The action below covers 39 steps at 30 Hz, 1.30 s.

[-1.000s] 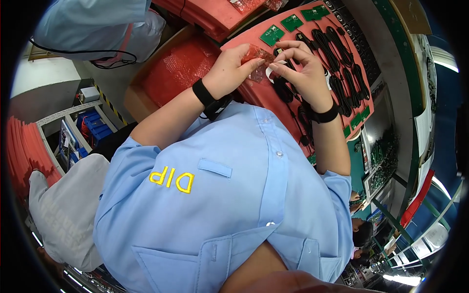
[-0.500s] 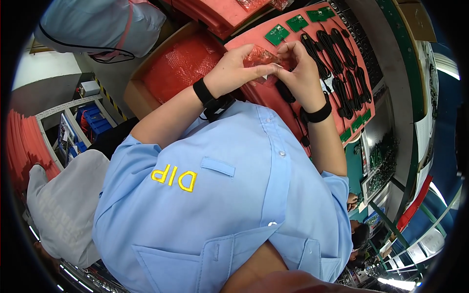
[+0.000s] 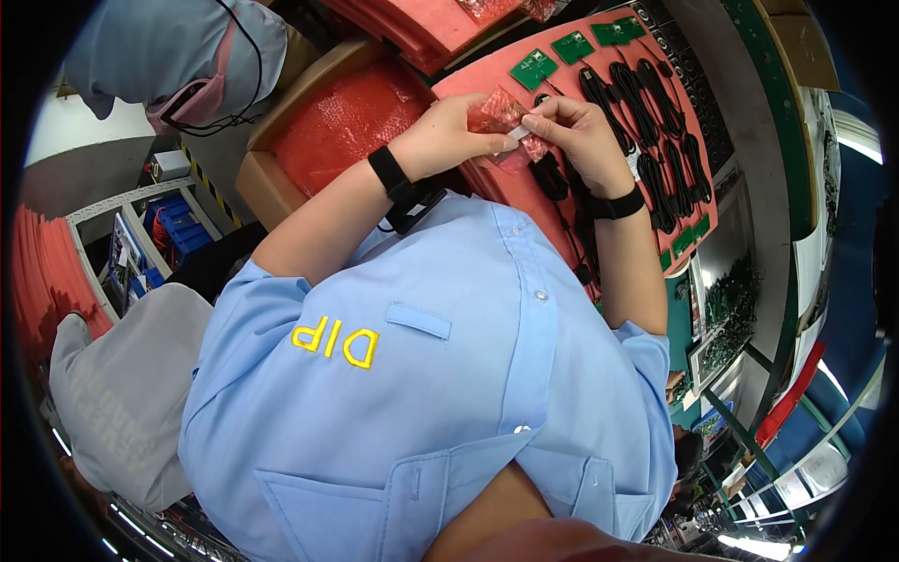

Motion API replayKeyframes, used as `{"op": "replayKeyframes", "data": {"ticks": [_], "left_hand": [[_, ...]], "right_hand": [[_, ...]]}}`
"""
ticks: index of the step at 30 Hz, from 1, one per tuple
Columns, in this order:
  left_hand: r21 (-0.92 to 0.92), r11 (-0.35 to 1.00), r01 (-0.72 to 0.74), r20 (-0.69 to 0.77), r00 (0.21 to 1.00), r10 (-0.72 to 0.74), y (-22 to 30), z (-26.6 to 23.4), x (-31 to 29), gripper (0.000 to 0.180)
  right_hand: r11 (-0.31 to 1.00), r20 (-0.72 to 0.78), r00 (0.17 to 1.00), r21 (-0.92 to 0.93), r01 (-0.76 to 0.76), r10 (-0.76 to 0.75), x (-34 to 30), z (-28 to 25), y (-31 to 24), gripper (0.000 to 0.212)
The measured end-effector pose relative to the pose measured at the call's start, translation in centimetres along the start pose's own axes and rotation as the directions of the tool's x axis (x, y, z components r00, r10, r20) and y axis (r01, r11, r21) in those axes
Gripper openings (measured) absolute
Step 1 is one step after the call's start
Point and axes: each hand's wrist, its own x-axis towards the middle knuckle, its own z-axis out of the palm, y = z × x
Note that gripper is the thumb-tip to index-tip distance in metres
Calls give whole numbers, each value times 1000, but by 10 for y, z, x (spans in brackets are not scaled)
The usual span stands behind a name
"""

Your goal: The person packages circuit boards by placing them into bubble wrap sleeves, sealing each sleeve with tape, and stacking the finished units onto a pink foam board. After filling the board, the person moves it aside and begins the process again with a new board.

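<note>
My left hand (image 3: pixel 448 142) is closed on a small red translucent bubble-wrap packet (image 3: pixel 498 112), thumb towards me. At the packet's near edge, my right hand (image 3: pixel 588 148) pinches a narrow white strip (image 3: pixel 519 134) between thumb and forefinger. The strip lies across the packet, its left end at my left thumb. What the packet holds cannot be made out. Both hands are above a pink foam sheet (image 3: pixel 487 192). Beyond my right hand lie bundled black cables (image 3: pixel 635 94) and green circuit boards (image 3: pixel 534 69).
Left of the foam stands a cardboard box (image 3: pixel 262 183) with red bubble wrap (image 3: pixel 351 126) inside. More pink foam (image 3: pixel 398 28) is stacked behind it. A person in blue (image 3: pixel 178 56) is at the far left, and another in grey (image 3: pixel 136 393) is nearer. Blue bins (image 3: pixel 183 229) sit on a rack.
My hands have drawn slightly apart, and the packet has turned so that the white strip shows plainly between them. The person at the far left has shifted.
</note>
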Motion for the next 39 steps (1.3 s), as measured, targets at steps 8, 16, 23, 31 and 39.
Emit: {"op": "replayKeyframes", "data": {"ticks": [8,16,23,31,39], "left_hand": [[-84,995,59,70,996,-53,-17,-15,8,23],[-61,990,-128,65,989,132,-50,-23,15,26],[-162,986,-29,-34,999,24,-62,-21,10,22],[-222,974,-42,-69,997,27,-78,-68,-3,43],[443,535,719,-624,676,-392,-285,-196,-77,15]], "right_hand": [[926,-23,952,238,-293,307,22,-1,7,14],[951,-258,938,-262,164,-233,23,8,32,10],[851,-250,953,-526,12,-168,31,25,23,6],[677,-140,987,-734,-55,-72,56,29,37,16],[304,-141,973,-949,-80,-185,61,41,7,22]]}}
